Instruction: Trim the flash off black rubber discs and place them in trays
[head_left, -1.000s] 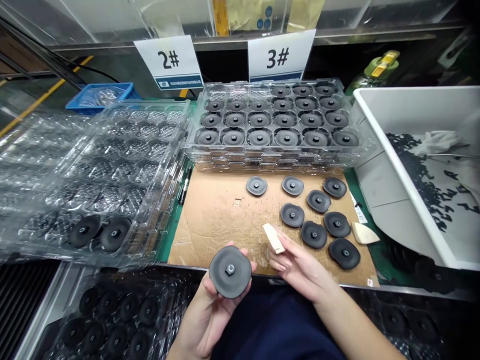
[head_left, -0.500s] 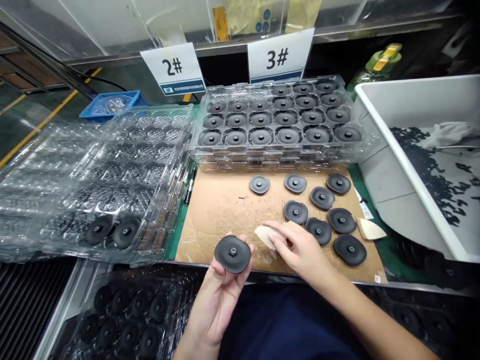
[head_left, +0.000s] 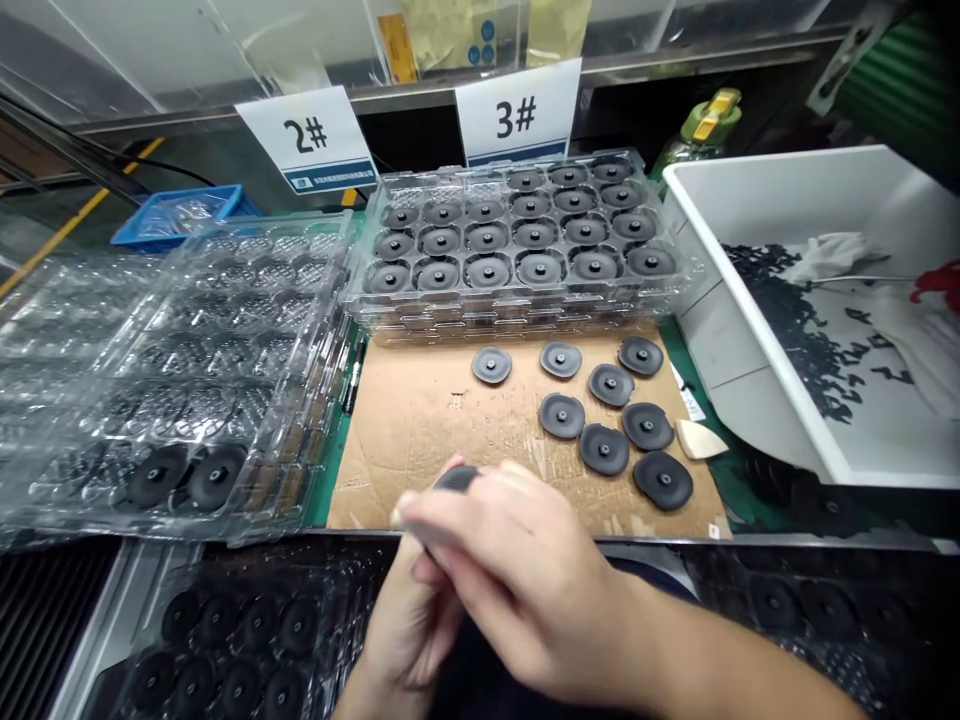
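Observation:
My left hand [head_left: 409, 610] grips a black rubbery disc [head_left: 456, 480] near the front edge of the cardboard. Most of that disc is covered by my right hand [head_left: 525, 570], which lies across it with bent fingers. A pale sliver of an off-white sponge wedge [head_left: 396, 517] shows at the right hand's fingertips; the rest is hidden. Beyond the hands, several similar discs [head_left: 604, 449] with a raised centre lie loose on the cardboard sheet [head_left: 405, 420]. A second off-white wedge [head_left: 700, 439] rests by the cardboard's right edge.
A stack of clear trays [head_left: 525, 300] filled with discs stands at the back. More clear trays [head_left: 225, 330] are on the left, with two discs in the front row. On the right is a white bin [head_left: 757, 330] with small black scraps. A black pen [head_left: 352, 375] lies beside the cardboard.
My right hand has moved left with the sponge wedge and now covers the disc in my left hand. The view has shifted slightly to the right.

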